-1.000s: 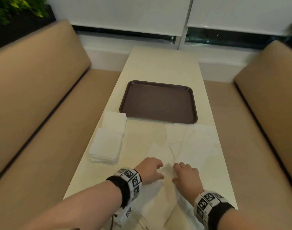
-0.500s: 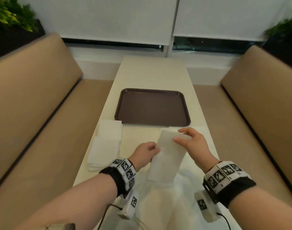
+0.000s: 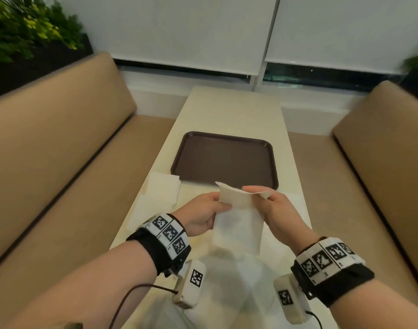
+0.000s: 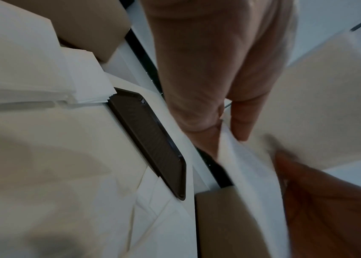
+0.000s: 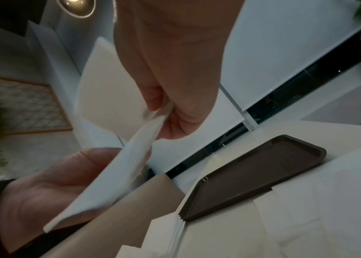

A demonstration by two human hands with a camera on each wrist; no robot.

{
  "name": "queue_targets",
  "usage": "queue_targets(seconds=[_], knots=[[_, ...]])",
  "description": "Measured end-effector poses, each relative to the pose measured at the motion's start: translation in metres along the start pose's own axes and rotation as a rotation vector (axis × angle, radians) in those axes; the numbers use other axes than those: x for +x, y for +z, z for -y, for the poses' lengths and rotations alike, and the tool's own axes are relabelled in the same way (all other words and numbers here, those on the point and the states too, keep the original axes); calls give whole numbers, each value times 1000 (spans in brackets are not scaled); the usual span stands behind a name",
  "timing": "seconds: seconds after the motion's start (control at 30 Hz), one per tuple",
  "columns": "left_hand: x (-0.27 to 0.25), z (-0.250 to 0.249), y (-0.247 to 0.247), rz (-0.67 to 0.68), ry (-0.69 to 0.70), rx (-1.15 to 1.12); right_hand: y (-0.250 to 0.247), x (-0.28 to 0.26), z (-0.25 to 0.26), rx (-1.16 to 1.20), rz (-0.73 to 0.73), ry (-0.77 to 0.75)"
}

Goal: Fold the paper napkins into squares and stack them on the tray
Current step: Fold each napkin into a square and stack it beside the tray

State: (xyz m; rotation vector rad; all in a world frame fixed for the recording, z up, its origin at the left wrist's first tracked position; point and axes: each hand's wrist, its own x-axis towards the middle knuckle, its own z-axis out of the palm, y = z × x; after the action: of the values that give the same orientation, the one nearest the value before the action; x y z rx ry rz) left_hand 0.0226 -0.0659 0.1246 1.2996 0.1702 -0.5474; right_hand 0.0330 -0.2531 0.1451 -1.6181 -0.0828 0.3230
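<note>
A white paper napkin (image 3: 239, 222) hangs in the air above the near part of the table, its top edge bent over towards me. My left hand (image 3: 203, 214) pinches its left edge and my right hand (image 3: 274, 210) pinches its top right corner. The left wrist view shows the napkin (image 4: 248, 167) between thumb and finger; in the right wrist view the napkin (image 5: 117, 167) runs from my right fingers down to the left hand. Beyond the hands lies the brown tray (image 3: 227, 160) with nothing on it, also seen as the tray (image 4: 151, 139) and tray (image 5: 263, 174).
Two stacks of square white napkins (image 3: 160, 193) sit on the cream table (image 3: 234, 110) left of the tray. More unfolded napkins (image 3: 231, 286) lie spread on the table below my hands. Tan benches (image 3: 61, 150) flank the table on both sides.
Both hands picked one napkin up off the spread pile and raised it. Its top edge now bends over, and the camera has tilted up slightly.
</note>
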Motion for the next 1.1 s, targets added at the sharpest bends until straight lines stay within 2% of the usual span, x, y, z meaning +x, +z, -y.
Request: queue_targets(seconds=[0.23,0.47,0.6,0.67,0.73,0.8,0.87,0.93,1.0,1.1], knots=[[-12,-4,7,-92,-40,-188,-8,-10,-6,-437,84,-230],[-17,-6,14,-204,-66,-202,-8,-16,-9,-418,104,-303],[-24,-12,23,-196,-94,-172,-8,-18,-12,-392,119,-336],[-24,-10,27,-236,-5,-55,-9,-21,-12,-420,140,-290],[-22,-6,28,-324,106,159,-14,-21,-10,-457,117,-227],[-18,-2,27,-398,194,386,-23,-20,-3,-326,86,-143],[-19,-2,29,-407,277,585,-24,-18,5,-268,114,-69],[-18,0,34,-373,337,683,-16,-14,10,-516,162,-35],[-16,2,40,-350,356,725,-4,-9,6,-805,204,-90],[-14,10,41,-349,338,744,3,-4,-2,-897,143,-92]])
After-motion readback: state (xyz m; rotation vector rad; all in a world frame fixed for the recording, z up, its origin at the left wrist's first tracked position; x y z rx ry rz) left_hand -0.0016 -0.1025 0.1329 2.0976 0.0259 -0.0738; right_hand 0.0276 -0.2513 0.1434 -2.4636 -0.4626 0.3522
